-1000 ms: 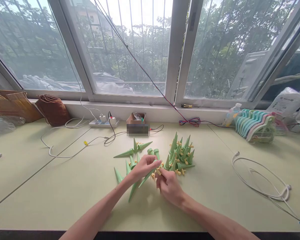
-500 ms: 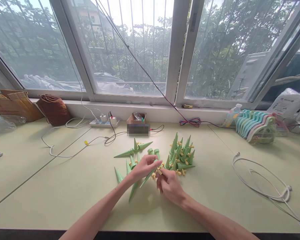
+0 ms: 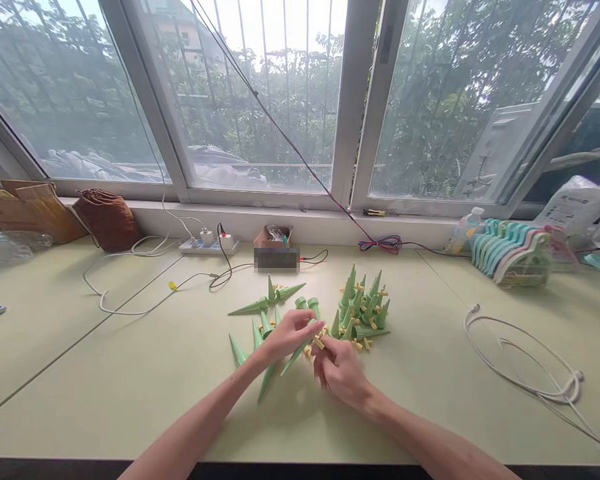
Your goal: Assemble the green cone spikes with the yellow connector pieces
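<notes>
My left hand (image 3: 289, 333) is closed on a green plastic plant-watering spike (image 3: 294, 359), its tip slanting down to the left. At the spike's wide end is a small yellow valve (image 3: 319, 342). My right hand (image 3: 341, 370) has its fingers closed on this valve, the two hands almost touching. Several loose green spikes (image 3: 237, 350) lie to the left, partly hidden under my left hand and forearm. Beyond my right hand a cluster of green spikes with yellow valves (image 3: 363, 307) stands mostly point up. More spikes (image 3: 250, 307) rest farther back.
A small cardboard box (image 3: 275, 235), a power strip (image 3: 209, 247) and a brown drawstring bag (image 3: 107, 217) stand along the window side. Several small hangers (image 3: 513, 253) and a bottle (image 3: 467, 230) are at the back right. A white cable (image 3: 520, 393) lies coiled on the right.
Both hands stay nearly where they were, still holding the spike and its valve. Only a very slight shift of the fingers and the valve shows.
</notes>
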### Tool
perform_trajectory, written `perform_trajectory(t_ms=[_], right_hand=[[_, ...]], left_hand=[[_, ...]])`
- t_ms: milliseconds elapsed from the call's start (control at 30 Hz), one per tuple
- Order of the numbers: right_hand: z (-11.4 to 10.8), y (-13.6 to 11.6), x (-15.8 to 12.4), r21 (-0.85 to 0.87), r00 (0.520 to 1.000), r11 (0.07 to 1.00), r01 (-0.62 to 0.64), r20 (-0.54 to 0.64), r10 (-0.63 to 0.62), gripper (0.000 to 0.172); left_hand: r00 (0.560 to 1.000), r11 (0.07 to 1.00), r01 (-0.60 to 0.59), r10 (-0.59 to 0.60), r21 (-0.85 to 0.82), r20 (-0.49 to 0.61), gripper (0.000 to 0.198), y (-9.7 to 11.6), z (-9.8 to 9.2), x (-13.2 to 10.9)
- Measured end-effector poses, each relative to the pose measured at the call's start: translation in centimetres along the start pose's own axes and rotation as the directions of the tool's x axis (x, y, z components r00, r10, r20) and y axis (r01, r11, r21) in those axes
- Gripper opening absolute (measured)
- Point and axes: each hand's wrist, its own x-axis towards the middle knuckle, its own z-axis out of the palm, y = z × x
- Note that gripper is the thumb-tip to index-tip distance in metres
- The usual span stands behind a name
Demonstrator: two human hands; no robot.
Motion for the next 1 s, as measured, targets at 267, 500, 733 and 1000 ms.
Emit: perform_trajectory(t_ms=[267,500,733,1000], right_hand=[[-0.03,0.17,0.13,-0.001,1.0,1.0,-0.007,-0.002,0.007,0.013],[0.03,0.31,0.17,0.002,1.0,1.0,-0.014,-0.003,0.014,0.012],[0.07,0.14,0.09,-0.011,1.0,1.0,-0.007,-0.005,0.007,0.014],[0.02,-0.01,0.08,-0.014,1.0,1.0,-0.02,0.002,0.021,0.016]], left_hand=[[1.0,1.0,-0.017,0.017,0.017,0.004,0.04,0.13,0.0,0.04],[1.0,0.999,-0.025,0.025,0.02,-0.005,0.042,0.28,0.05,0.02],[0.999,0.999,-0.035,0.035,0.026,-0.018,0.041,0.3,0.13,0.05],[1.0,0.999,-0.019,0.02,0.039,-0.018,0.042,0.49,0.13,-0.01]])
